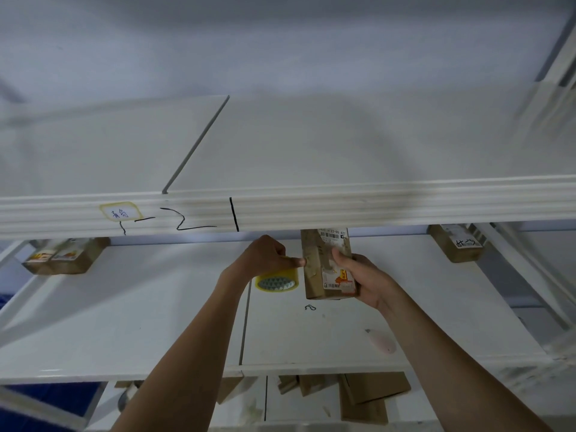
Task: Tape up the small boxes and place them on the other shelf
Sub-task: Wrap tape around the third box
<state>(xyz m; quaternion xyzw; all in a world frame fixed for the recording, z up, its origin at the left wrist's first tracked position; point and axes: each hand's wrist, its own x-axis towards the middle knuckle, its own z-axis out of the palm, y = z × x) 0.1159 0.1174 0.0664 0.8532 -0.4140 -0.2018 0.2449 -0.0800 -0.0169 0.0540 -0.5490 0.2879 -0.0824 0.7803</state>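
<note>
The right hand (358,275) grips the small box (327,266) above the middle shelf (156,322), long axis pointing away. The left hand (268,255) pinches at its left edge, tape roll (276,280) just underneath.

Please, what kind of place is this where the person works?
Probably a parcel storeroom or small warehouse packing area. White metal shelving carries a handwritten label and marker marks, small cardboard boxes with shipping labels sit on the shelves, and a tape roll lies by the hands.
</note>
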